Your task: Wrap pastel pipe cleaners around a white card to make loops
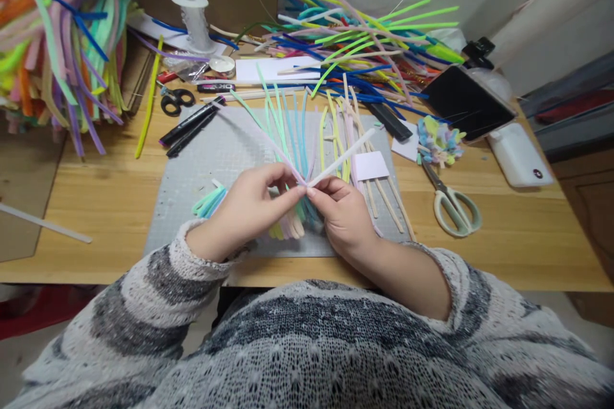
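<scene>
My left hand (pixel 261 198) pinches the lower end of a pale lilac pipe cleaner (pixel 261 134), which slants up to the left. Fingertips nearly touching it, my right hand (pixel 343 208) pinches a white pipe cleaner (pixel 343 156) that slants up to the right. The two stems meet in a V between my thumbs. Beneath them, mint, blue and yellow pipe cleaners (pixel 303 131) lie on a grey cutting mat (pixel 177 204). A small bundle of bent teal and blue pieces (pixel 208 202) rests beside my left wrist.
Green-handled scissors (pixel 455 204), a phone (pixel 469 102) and a pastel fuzzy cluster (pixel 439 140) are at the right. Black scissors (pixel 176 101), markers (pixel 192 126) and a spool (pixel 194 22) lie left. Colourful pipe cleaners (pixel 355 38) cover the back; a large bunch (pixel 62 45) stands far left.
</scene>
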Available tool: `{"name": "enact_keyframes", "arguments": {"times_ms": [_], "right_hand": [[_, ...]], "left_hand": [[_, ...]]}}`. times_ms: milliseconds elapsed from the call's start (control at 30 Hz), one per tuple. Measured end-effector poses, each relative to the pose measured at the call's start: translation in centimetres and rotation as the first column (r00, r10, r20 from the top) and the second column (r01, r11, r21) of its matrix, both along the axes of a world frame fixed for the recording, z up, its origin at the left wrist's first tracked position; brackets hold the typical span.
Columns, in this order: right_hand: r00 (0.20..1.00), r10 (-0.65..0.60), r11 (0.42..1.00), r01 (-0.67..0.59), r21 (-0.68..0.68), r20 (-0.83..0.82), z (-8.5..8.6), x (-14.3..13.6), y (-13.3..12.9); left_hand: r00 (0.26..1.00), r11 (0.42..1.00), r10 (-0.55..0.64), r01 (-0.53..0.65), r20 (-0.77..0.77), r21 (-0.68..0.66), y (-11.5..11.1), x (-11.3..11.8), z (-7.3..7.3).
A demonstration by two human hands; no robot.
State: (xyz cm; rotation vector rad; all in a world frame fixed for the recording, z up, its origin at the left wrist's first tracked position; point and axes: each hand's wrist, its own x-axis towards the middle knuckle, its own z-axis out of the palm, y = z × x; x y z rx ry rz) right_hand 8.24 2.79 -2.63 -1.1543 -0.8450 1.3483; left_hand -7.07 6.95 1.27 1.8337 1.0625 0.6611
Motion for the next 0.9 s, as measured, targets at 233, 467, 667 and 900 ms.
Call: {"name": "enact_keyframes", "arguments": {"times_ms": [233, 467, 667, 900], "right_hand": [[1.000, 0.021, 1.000, -0.021, 0.010, 0.012, 0.47, -0.06, -0.08], [0.995, 0.044, 0.999, -0.046, 0.011, 0.086, 0.62, -0.09, -0.08], [0.992, 0.025, 1.000, -0.026, 0.011, 0.121, 0.89, -0.30, -0.14], [0.993, -0.008, 0.998, 0.001, 0.056, 0.116, 0.95, -0.26, -0.13]], "left_hand": [[0.935, 0.935, 0.242, -0.153, 0.259, -0.319, 0.14, 0.44, -0.18], [0.942, 0.951, 0.210, -0.134, 0.262, -0.280, 0.26, 0.29, 0.16], [0.938, 0.932, 0.239, -0.149, 0.251, -0.331, 0.11, 0.41, 0.23], [0.958, 0.938, 0.163, -0.076, 0.237, -0.337, 0.01, 0.49, 0.24]]}}
